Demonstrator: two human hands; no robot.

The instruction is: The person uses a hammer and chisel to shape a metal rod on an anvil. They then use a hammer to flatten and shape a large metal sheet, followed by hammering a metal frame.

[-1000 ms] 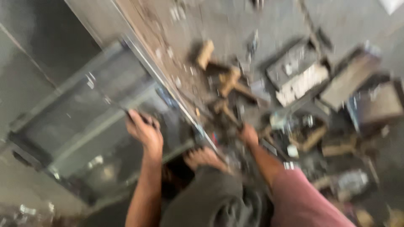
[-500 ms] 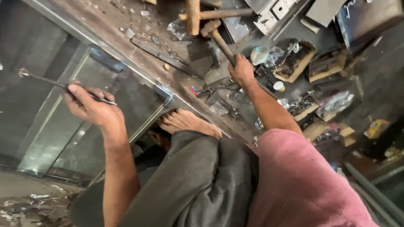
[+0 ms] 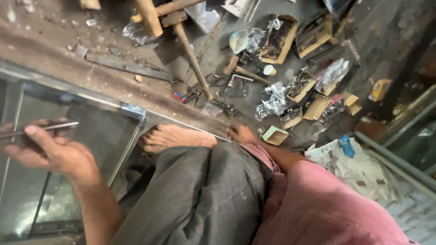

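My left hand (image 3: pixel 50 152) is closed around a thin metal rod (image 3: pixel 54 127) that sticks out to the left, above a metal-framed panel (image 3: pixel 91 136) lying on the floor. My bare foot (image 3: pixel 175 136) rests on the frame's edge. My right hand (image 3: pixel 240 134) is low on the dirty floor behind my knee, next to a small green box (image 3: pixel 274 134). Its fingers are mostly hidden, so what it holds does not show. A wooden-handled hammer (image 3: pixel 193 59) lies further out on the floor.
Several open cardboard boxes of small metal parts (image 3: pixel 299 86), plastic bags (image 3: pixel 272 102), wooden handles (image 3: pixel 150 16) and a flat metal strip (image 3: pixel 127 68) litter the floor ahead. Crumpled newspaper (image 3: pixel 359 163) lies at the right, by a metal rail (image 3: pixel 395 159).
My right hand has drawn back from the hammer area toward my knee. My left hand, still gripping the rod, has shifted left and lower in view as the camera moved.
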